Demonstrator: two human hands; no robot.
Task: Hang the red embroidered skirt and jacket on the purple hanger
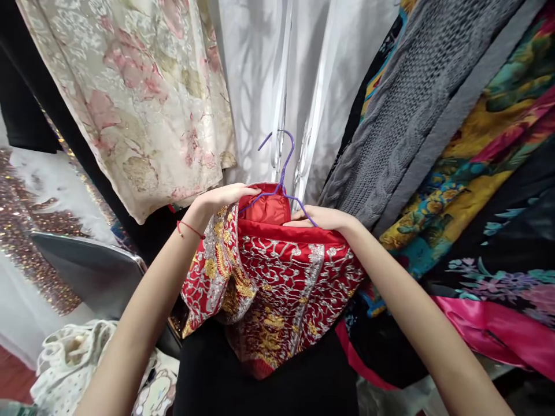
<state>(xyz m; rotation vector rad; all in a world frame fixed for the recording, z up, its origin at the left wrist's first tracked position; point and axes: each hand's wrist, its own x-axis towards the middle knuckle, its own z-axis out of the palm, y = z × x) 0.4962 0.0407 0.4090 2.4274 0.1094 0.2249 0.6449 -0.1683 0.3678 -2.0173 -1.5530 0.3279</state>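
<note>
A red jacket (277,271) with gold and silver embroidery lies across my black-clad lap, its red lining (266,209) showing at the neck. A thin purple hanger (291,151) stands at the neckline, hook upward, with one arm over the fabric on the right and the other partly inside the collar. My left hand (225,196) grips the jacket beside the collar on the left, thumb on the edge, other fingers hidden by cloth. My right hand (323,218) holds the neck edge on the right, fingers partly under the hanger arm.
A cream floral garment (160,98) hangs at left, and a white curtain (255,63) behind. A grey cable-knit piece (416,98) and colourful floral fabrics (489,167) hang at right. A dark grey chair back (87,271) and dotted white cloth (73,358) are at lower left.
</note>
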